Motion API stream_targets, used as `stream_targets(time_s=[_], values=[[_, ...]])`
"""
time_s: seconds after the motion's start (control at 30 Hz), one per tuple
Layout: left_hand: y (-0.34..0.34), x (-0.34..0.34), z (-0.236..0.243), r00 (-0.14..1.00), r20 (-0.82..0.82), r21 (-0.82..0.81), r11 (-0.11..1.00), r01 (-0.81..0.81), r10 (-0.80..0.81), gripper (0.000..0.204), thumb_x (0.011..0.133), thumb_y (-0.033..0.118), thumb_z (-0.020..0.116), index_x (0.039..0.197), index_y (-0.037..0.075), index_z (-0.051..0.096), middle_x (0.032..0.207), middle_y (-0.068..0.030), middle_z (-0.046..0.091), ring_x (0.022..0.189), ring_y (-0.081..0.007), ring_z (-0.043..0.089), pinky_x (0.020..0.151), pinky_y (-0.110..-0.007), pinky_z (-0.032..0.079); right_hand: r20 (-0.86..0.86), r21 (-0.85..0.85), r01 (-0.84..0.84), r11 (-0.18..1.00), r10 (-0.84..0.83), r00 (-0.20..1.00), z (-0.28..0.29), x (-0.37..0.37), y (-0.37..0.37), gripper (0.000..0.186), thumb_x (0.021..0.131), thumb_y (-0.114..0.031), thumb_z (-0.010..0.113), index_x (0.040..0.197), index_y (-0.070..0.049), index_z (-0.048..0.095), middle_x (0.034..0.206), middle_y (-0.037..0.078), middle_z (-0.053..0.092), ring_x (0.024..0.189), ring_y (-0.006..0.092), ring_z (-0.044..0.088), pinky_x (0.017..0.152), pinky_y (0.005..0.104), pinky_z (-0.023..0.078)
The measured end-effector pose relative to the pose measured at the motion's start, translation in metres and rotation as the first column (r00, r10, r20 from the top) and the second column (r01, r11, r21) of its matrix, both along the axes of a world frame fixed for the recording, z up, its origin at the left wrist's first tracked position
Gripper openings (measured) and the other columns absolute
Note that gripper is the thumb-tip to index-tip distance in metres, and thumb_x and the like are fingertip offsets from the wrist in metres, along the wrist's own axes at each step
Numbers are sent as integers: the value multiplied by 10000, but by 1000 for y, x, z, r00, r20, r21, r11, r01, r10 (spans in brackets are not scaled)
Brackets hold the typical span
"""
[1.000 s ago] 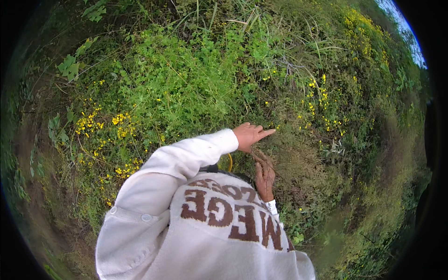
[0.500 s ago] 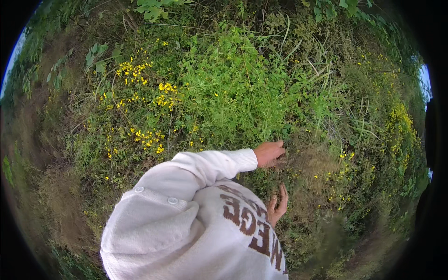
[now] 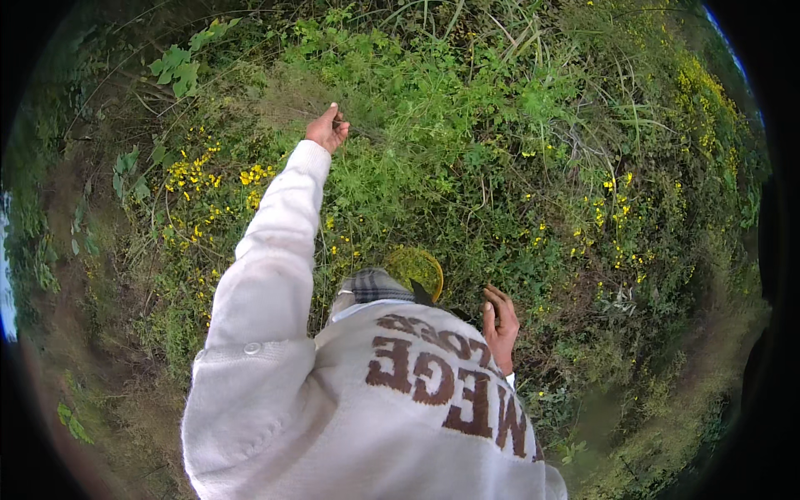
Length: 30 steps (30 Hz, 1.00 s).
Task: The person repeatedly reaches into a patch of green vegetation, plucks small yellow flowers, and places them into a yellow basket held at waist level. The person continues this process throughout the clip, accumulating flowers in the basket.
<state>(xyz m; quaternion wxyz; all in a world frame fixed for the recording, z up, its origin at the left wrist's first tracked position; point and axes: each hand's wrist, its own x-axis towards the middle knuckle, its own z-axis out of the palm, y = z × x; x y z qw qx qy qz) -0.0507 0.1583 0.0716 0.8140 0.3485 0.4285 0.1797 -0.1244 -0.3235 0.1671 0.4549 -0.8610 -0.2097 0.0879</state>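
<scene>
My left hand (image 3: pixel 329 129) reaches far forward at the upper left, fingers closed on a wispy, dry brown plant sprig (image 3: pixel 300 104) over leafy green plants (image 3: pixel 417 92). My right hand (image 3: pixel 500 325) is low at the right of my body, fingers loosely apart, holding nothing I can see. Left of that hand a yellow-rimmed round container (image 3: pixel 437 271) holds fine green and yellowish plant material, its near side hidden by my clothing. Plaid cloth (image 3: pixel 371 287) shows beside it, above my white sweater.
Clusters of small yellow flowers (image 3: pixel 192 175) grow at the left and more (image 3: pixel 621 192) at the right. Long grass blades (image 3: pixel 525 37) arch at the top, with broad leaves (image 3: pixel 175 67) at the upper left. Dense undergrowth surrounds me.
My left hand has moved from beside my right hand to far forward and left, carrying dry plant growth. The view has shifted, uncovering the container and plaid cloth.
</scene>
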Motion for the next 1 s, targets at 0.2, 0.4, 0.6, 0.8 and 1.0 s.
stream_targets(time_s=[0.2,0.4,0.6,0.8,1.0], values=[[37,45,49,983,53,121,978,170,-177,321,842,339,616,738,47,535,639,-73,569,556,-151,594,497,-247,535,-110,-37,45,998,-49,993,-11,-4,0,197,889,-116,526,1036,-15,611,1056,128,606,871,204,612,722,287,493],[38,103,98,976,81,170,967,188,-204,320,809,290,661,772,2,526,726,-95,566,666,-196,626,612,-275,588,-144,-104,48,993,-63,987,-15,-10,5,174,878,-93,533,1006,-7,613,995,151,618,861,241,615,769,292,470],[35,140,94,967,133,113,972,204,-219,304,789,253,686,796,-9,531,778,-92,542,763,-220,623,650,-274,595,-236,-44,-136,990,122,964,-7,25,56,191,898,-137,516,921,10,636,773,103,618,686,180,586,622,274,455],[35,152,87,959,157,95,971,221,-234,293,794,230,682,854,-9,523,825,-96,527,797,-235,613,690,-302,591,-86,212,-262,941,285,955,-32,93,215,189,887,-132,531,1008,-15,618,772,123,603,628,198,584,573,286,452],[30,147,85,931,161,60,945,322,-327,342,814,255,655,953,-26,519,877,-102,506,751,-249,626,662,-313,599,-217,-513,-247,822,154,964,-73,129,337,647,742,-533,630,1044,35,552,873,195,626,714,311,617,652,401,478]])
